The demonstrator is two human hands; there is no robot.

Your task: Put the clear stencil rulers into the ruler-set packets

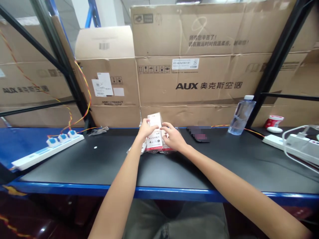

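A white-and-red printed packet (154, 141) with Chinese text stands tilted back at the middle of the black tabletop. My left hand (147, 129) is closed on its left side, the thumb lying across the front. On the opposite side, the curled fingers of my right hand (171, 135) grip the packet's right edge. More clear-wrapped packets (168, 150) lie beneath and beside it, largely covered by my hands. Their number cannot be made out.
Behind the table (99, 166) stands a cardboard wall (211, 71). A dark phone (199, 134), a clear bottle (240, 116) and a red-and-white tub (273, 121) are on the right. Power strips (50, 151) with cables lie at both sides. A crumpled plastic bag (99, 130) rests at the back left.
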